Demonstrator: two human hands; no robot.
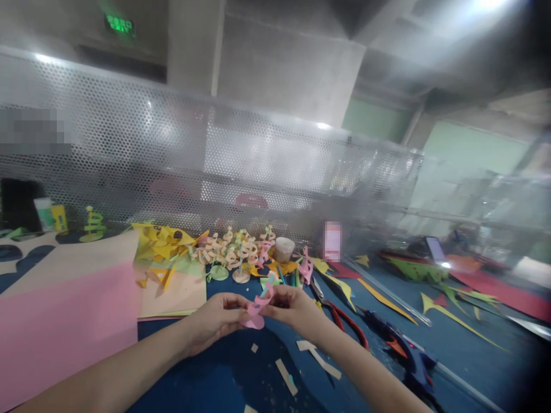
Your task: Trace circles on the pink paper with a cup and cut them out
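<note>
Between my two hands is a small pink paper spiral (255, 319) with a round base and a pale blue strip standing up in it. My left hand (221, 315) pinches the base from the left. From the right, the fingers of my right hand (290, 304) are closed on the spiral's upper part. Behind them stands a row of finished-looking paper spirals (232, 249) in cream, green and pink. Red-handled scissors (344, 321) lie partly behind my right forearm. Farther right rests a blue glue gun (400, 347).
Pink paper sheets (73, 327) cover the left side. Yellow paper scraps (163, 244) are heaped near the perforated metal screen (267, 160). A white roll (284, 249) stands behind my hands. Cream paper strips (286, 376) lie in front. Coloured offcuts (456, 327) are scattered at right.
</note>
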